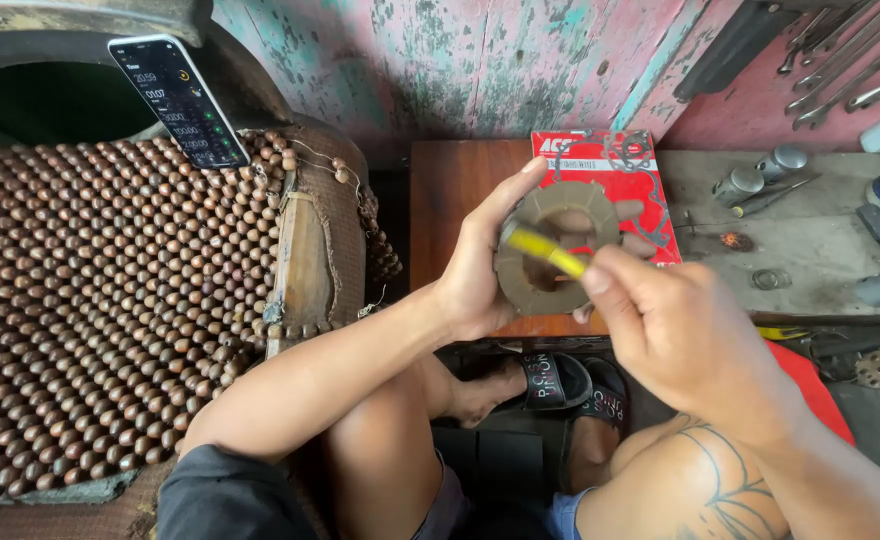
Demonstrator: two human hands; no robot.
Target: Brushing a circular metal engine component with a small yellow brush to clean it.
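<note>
Left hand (475, 275) fingers wrap the rim of a brown notched friction ring (550, 250), held above the wooden tabletop (450, 190); right hand (675, 330) fingers pinch a yellow tool (545, 250) across the ring's face; work mid-way, red packet (610, 175) beyond the fingers, opened

The yellow tool (548, 251) is motion-blurred — its handle hidden inside the right hand (682, 335) — its kind unclear.
</note>
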